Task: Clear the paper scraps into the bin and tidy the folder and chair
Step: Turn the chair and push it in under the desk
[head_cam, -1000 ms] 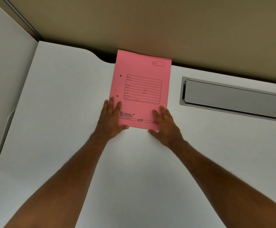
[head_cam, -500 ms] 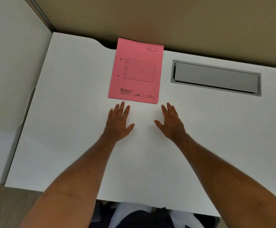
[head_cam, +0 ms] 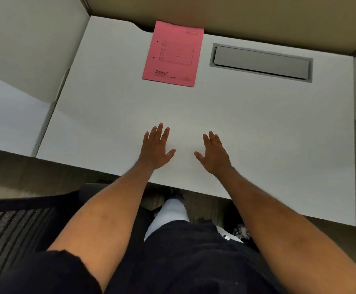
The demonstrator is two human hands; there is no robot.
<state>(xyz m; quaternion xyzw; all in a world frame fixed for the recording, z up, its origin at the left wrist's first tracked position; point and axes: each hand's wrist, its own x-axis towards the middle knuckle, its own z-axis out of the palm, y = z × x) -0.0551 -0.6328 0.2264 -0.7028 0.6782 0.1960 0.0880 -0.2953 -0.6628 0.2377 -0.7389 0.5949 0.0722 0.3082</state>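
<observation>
A pink folder [head_cam: 173,54] lies flat at the back of the white desk [head_cam: 257,128], its top edge against the beige partition. My left hand [head_cam: 156,147] and my right hand [head_cam: 214,153] hover over the desk's front part, palms down, fingers spread, holding nothing. Both are well short of the folder. A black mesh chair [head_cam: 13,228] shows at the lower left, beside my body. A bin holding paper scraps [head_cam: 239,231] is partly visible under the desk's front edge at right.
A grey cable flap [head_cam: 262,62] is set into the desk to the right of the folder. White side panels [head_cam: 24,49] close off the desk at left and right. My legs stand between chair and desk.
Both hands have let go of the folder and drawn back toward the desk's front edge. The view has pulled back, bringing the chair, my legs and the floor into sight.
</observation>
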